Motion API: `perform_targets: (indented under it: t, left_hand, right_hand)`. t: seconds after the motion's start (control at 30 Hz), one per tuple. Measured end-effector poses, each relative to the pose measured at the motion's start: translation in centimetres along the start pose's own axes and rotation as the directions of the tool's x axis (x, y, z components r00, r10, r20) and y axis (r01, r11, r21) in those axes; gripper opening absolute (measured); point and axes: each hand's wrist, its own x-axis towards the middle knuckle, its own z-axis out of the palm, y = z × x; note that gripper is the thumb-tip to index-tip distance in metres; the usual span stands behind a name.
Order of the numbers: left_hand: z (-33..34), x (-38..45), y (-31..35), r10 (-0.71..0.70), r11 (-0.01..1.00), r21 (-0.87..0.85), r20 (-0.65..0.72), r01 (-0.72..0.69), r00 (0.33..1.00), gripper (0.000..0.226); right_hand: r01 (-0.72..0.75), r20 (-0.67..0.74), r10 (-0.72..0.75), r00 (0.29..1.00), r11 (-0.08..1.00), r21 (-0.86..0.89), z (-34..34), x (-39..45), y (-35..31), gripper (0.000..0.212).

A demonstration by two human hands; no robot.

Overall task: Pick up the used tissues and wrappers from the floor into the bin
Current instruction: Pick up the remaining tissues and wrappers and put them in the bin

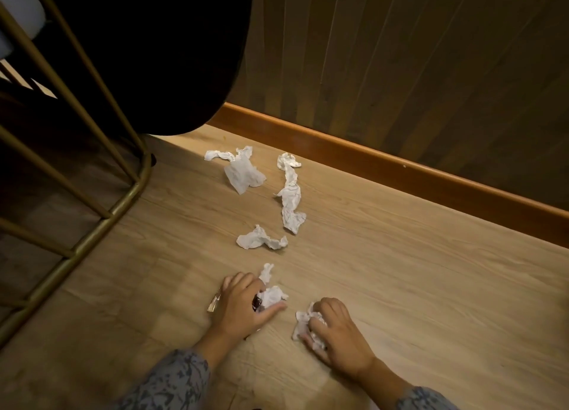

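My left hand point(243, 305) rests on the wooden floor, its fingers curled over a crumpled white tissue point(272, 295) and a shiny wrapper point(214, 302) that pokes out at its left side. My right hand point(335, 332) is closed on another crumpled tissue point(303, 322) low on the floor. Further out lie three loose tissues: a small one point(260, 239), a long twisted one point(291, 194), and a wider one point(241, 169) near the wall. No bin is clearly in view.
A gold metal frame point(101, 224) of a stand or chair fills the left side. A large black rounded object point(154, 55) hangs over the upper left. A wooden skirting board point(385, 166) and panelled wall bound the floor at the back.
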Motion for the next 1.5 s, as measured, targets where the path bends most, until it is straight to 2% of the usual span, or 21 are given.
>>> perform_targets:
  t: [0.1,0.2,0.27,0.3,0.37,0.43,0.47,0.53,0.6,0.67,0.77,0.83,0.9,0.97,1.07,1.13,1.2,1.27,1.33,1.37,1.5]
  left_hand:
    - [0.0,-0.3,0.7,0.041,0.995,-0.084,-0.052,-0.045,0.998,0.034]
    - [-0.8,1.9,1.5,-0.059,0.973,-0.231,-0.135,0.026,0.989,0.018]
    - [-1.3,4.5,1.9,-0.134,0.962,-0.26,-0.171,0.086,0.976,0.026]
    - [-1.4,5.9,1.9,-0.148,0.967,-0.227,-0.133,0.115,0.98,0.043]
    - [-1.3,8.3,1.8,-0.169,0.981,-0.083,0.084,0.176,0.982,0.068]
    - [-0.8,9.6,1.5,-0.193,0.981,0.045,0.283,0.188,0.939,0.059]
    - [-0.5,9.8,1.5,-0.174,0.985,0.064,0.324,0.162,0.93,0.049]
    - [-0.3,10.4,2.5,-0.122,0.992,0.029,0.329,0.119,0.936,0.028]
    - [-1.2,11.8,4.6,-0.118,0.989,-0.048,0.336,0.142,0.934,0.014]
    - [-2.8,14.3,7.6,-0.088,0.985,-0.114,0.332,0.132,0.939,0.021]
    - [-5.6,19.0,13.3,0.045,0.985,-0.171,0.259,0.0,0.965,0.049]
    - [-6.9,22.2,17.8,0.136,0.985,-0.13,0.192,-0.112,0.972,0.047]
    - [-7.9,24.6,22.9,0.194,0.981,-0.039,0.135,-0.19,0.972,0.021]
    - [-8.4,26.0,27.9,0.24,0.971,-0.024,0.105,-0.238,0.965,0.014]
    - [-8.2,26.7,35.1,0.336,0.939,-0.089,0.046,-0.331,0.941,0.019]
    - [-7.2,26.7,39.4,0.358,0.919,-0.179,0.011,-0.35,0.934,0.019]
    - [-5.6,26.3,43.8,0.348,0.892,-0.317,0.024,-0.323,0.937,0.017]
    - [-3.6,25.2,48.2,0.376,0.828,-0.469,0.062,-0.306,0.924,0.028]
    - [-1.4,24.0,52.8,0.401,0.752,-0.601,0.09,-0.272,0.912,0.055]
    - [-0.4,23.2,55.0,0.396,0.718,-0.652,0.096,-0.242,0.913,0.06]
    - [3.5,19.3,63.4,0.329,0.546,-0.833,0.122,-0.084,0.936,0.036]
  right_hand:
    - [-0.09,-0.014,0.091,0.996,0.992,0.086,-0.2,0.9,-0.1,0.015]
    - [-0.266,-0.008,0.271,0.962,0.947,0.18,-1.6,2.0,0.6,0.034]
    - [-0.31,-0.028,0.319,0.947,0.935,0.17,-3.0,3.1,1.7,0.041]
    - [-0.306,-0.035,0.314,0.949,0.94,0.15,-3.7,3.6,2.3,0.04]
    - [-0.276,-0.034,0.281,0.959,0.955,0.104,-5.4,4.6,3.7,0.037]
    - [-0.249,-0.002,0.25,0.968,0.968,0.031,-7.5,5.1,5.2,0.035]
    - [-0.227,0.023,0.227,0.974,0.974,-0.016,-8.9,5.3,5.8,0.034]
    - [-0.132,0.064,0.142,0.988,0.982,-0.137,-12.0,5.4,6.9,0.031]
    - [-0.016,0.113,0.046,0.992,0.967,-0.255,-15.8,5.6,7.8,0.025]
    - [0.031,0.129,0.012,0.992,0.944,-0.329,-20.1,5.6,8.4,0.022]
    - [-0.035,0.033,0.053,0.998,0.916,-0.4,-26.5,5.1,9.7,0.022]
    - [-0.166,-0.132,0.122,0.984,0.9,-0.403,-30.3,4.6,10.5,0.016]
    - [-0.366,-0.357,0.247,0.901,0.875,-0.318,-33.7,3.5,11.2,0.013]
    - [-0.491,-0.541,0.311,0.782,0.842,-0.226,-36.7,1.6,11.9,0.024]
    - [-0.543,-0.714,0.293,0.636,0.827,-0.145,-40.7,-2.9,12.9,0.039]
    - [-0.55,-0.825,0.35,0.443,0.833,0.059,-43.1,-6.6,13.9,0.046]
    - [-0.559,-0.846,0.479,0.235,0.778,0.285,-45.1,-10.6,15.0,0.047]
    - [-0.577,-0.804,0.588,0.087,0.688,0.44,-46.7,-15.0,16.3,0.042]
    - [-0.621,-0.776,0.631,-0.003,0.608,0.496,-48.2,-19.3,17.1,0.033]
    - [-0.633,-0.767,0.64,-0.037,0.579,0.514,-48.7,-21.2,17.3,0.028]
    - [-0.642,-0.722,0.648,-0.244,0.449,0.621,-49.3,-27.7,18.0,0.036]
